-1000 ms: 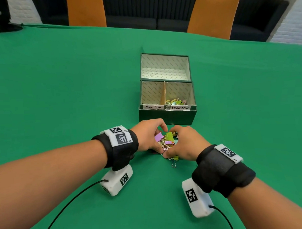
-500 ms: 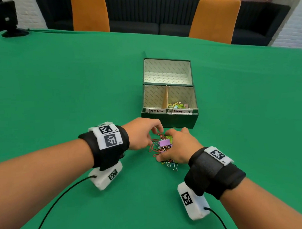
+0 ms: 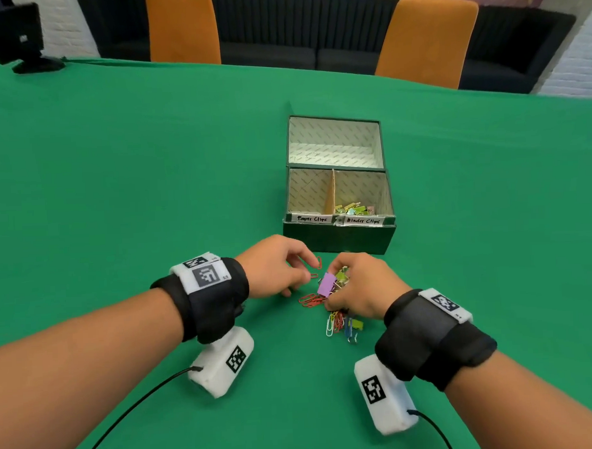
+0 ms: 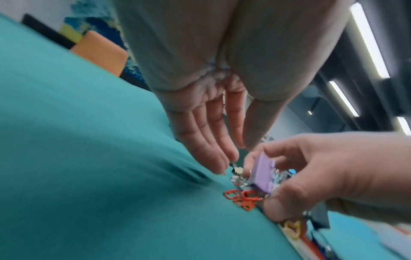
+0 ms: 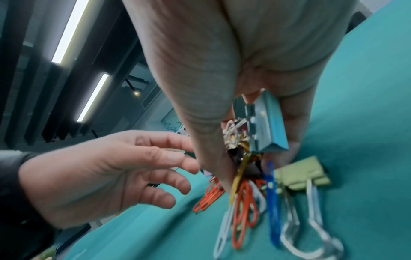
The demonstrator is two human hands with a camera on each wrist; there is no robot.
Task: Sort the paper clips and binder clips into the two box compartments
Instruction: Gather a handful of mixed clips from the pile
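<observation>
A mixed pile of paper clips (image 3: 338, 323) and binder clips lies on the green table before the dark green box (image 3: 338, 238). My right hand (image 3: 335, 285) grips a bunch from the pile, with a purple binder clip (image 3: 326, 284) (image 4: 263, 173) on top; the right wrist view shows a blue binder clip (image 5: 266, 130) in the same grip. My left hand (image 3: 304, 267) (image 4: 233, 154) is beside it, fingers fairly straight, tips on loose red paper clips (image 3: 319, 262). A green binder clip (image 5: 300, 173) lies on the cloth. Several binder clips (image 3: 353, 209) sit in the right compartment.
The box's open lid (image 3: 333, 142) lies flat behind it. The left compartment (image 3: 308, 193) is labelled Paper Clips, and its floor is hidden by the front wall. Two orange chairs (image 3: 184, 30) stand beyond the table's far edge. A black device (image 3: 19, 35) sits far left.
My left hand has drawn back to the left from the pile, leaving red paper clips spread out on the cloth. The right hand has gathered the purple clip and others into its grip.
</observation>
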